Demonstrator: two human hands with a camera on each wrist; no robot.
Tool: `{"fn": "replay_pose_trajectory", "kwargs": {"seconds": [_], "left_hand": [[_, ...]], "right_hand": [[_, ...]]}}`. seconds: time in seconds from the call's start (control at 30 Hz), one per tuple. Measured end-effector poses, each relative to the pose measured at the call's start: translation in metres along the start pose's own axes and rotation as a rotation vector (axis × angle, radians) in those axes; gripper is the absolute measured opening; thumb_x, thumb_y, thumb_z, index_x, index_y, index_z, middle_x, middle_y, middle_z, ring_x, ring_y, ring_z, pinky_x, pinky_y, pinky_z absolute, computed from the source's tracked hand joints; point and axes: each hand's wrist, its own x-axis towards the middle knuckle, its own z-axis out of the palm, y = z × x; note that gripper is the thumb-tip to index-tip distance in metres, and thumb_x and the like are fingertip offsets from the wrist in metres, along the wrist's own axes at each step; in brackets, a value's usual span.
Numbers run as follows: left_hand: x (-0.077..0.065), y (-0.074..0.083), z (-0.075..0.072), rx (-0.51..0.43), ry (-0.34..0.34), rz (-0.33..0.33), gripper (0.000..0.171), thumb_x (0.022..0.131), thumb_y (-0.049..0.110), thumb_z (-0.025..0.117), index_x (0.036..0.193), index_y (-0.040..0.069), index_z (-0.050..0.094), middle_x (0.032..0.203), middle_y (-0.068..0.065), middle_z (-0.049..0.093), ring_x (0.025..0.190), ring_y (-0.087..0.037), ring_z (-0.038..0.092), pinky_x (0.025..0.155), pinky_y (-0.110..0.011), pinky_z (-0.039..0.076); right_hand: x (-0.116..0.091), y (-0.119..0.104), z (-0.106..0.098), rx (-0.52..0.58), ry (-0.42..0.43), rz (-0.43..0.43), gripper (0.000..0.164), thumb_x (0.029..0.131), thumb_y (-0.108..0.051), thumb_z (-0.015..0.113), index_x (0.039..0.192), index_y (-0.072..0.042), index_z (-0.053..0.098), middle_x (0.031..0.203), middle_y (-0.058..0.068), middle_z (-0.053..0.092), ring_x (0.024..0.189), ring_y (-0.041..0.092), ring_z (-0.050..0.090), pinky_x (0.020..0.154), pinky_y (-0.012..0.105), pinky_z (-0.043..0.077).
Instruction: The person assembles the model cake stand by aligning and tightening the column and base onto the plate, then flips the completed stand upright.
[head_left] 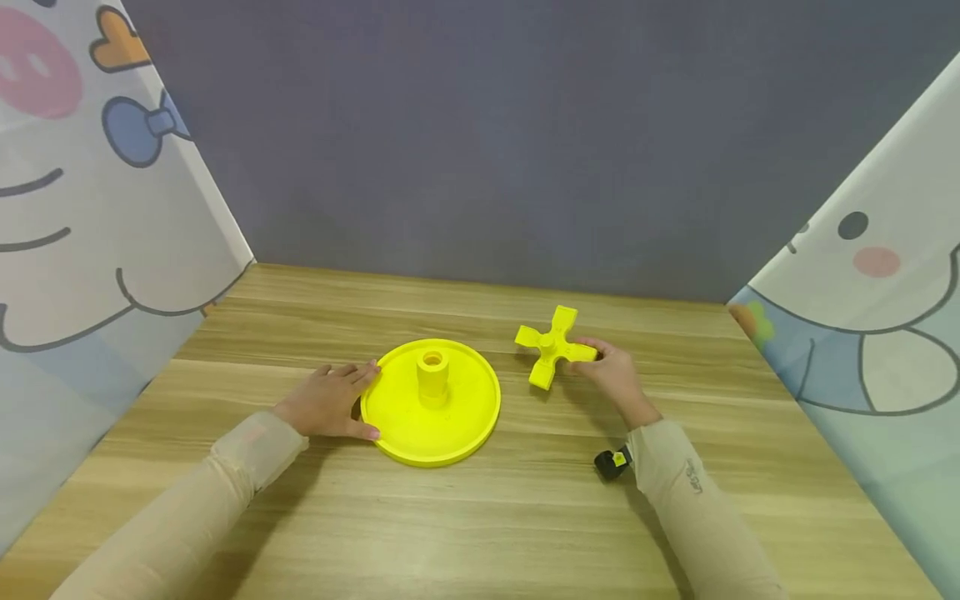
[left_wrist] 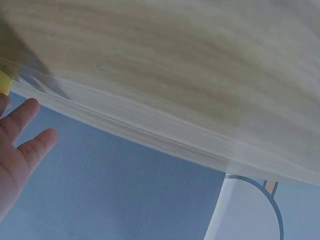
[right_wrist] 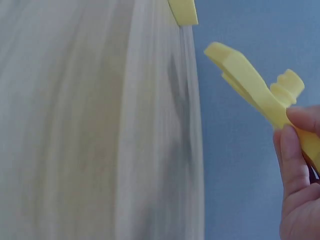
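On the wooden table lies a round yellow tray-like disc [head_left: 468,425] with a raised rim. A hollow upright post [head_left: 432,379] stands at its middle. My left hand [head_left: 330,404] is at the disc's left rim, thumb at the near side and straight fingers at the far side. To the right, my right hand [head_left: 615,375] pinches one arm of a yellow four-armed cross piece [head_left: 551,346] between thumb and fingers, holding it raised and tilted. A ridged stub [right_wrist: 287,86] sticks out from its centre in the right wrist view. Spread fingers [left_wrist: 37,147] show in the left wrist view.
The wood-grain table [head_left: 450,533] ends at a grey back panel [head_left: 480,150]. Cartoon-printed cloths [head_left: 90,217] slope down on both sides. A small black device [head_left: 611,464] is strapped at the right wrist.
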Motion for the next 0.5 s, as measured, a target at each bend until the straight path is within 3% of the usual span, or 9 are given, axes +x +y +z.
{"fn": "replay_pose_trajectory", "kwargs": {"seconds": [0.3,0.5], "left_hand": [[-0.001,0.000,0.001,-0.011,0.008,0.004,0.104,0.076,0.070,0.061,0.142,-0.007,0.038,0.146,-0.022,0.039,0.126,-0.046,0.044,0.097,-0.065,0.035],[-0.002,0.001,-0.001,-0.023,0.007,0.005,0.105,0.076,0.072,0.060,0.142,-0.007,0.038,0.146,-0.022,0.039,0.126,-0.046,0.044,0.097,-0.065,0.035]], "right_hand": [[-0.004,-0.020,0.015,-0.006,0.038,-0.093,0.045,0.077,-0.005,0.076,0.119,0.002,0.065,0.099,0.018,0.067,0.072,0.012,0.051,0.060,0.018,0.044],[-0.011,-0.034,0.026,-0.055,0.058,-0.212,0.042,0.073,0.000,0.077,0.114,0.004,0.068,0.085,0.013,0.063,0.062,0.011,0.045,0.052,0.018,0.039]]}}
